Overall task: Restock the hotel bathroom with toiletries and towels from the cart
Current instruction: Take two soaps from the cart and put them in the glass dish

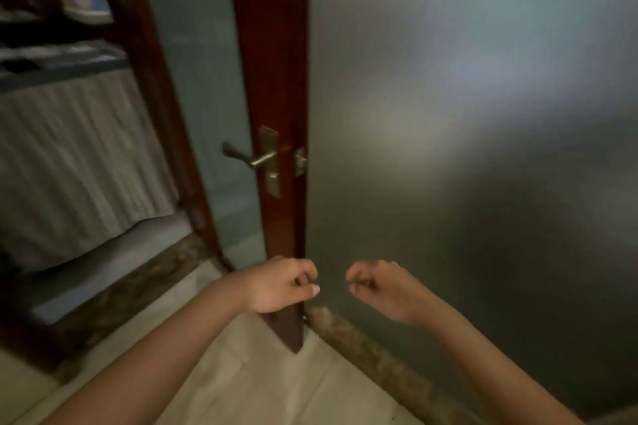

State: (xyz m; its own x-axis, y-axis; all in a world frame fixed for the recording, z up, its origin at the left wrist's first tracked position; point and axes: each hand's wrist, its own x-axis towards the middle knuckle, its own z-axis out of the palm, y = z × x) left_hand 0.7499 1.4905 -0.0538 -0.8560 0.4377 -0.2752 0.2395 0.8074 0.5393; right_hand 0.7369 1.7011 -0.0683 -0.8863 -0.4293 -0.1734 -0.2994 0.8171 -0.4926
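Left hand [279, 285] and right hand [379, 288] hover empty, fingers loosely curled, near wooden door [269, 45] below its handle [243, 155].

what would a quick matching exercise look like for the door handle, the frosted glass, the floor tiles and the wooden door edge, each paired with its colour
Things:
1. door handle
2. frosted glass panel
3. floor tiles
4. wooden door edge

Colours:
a. red-brown
b. pale beige
c. dull metal
d. hazy grey

Pairs: 1-c, 2-d, 3-b, 4-a
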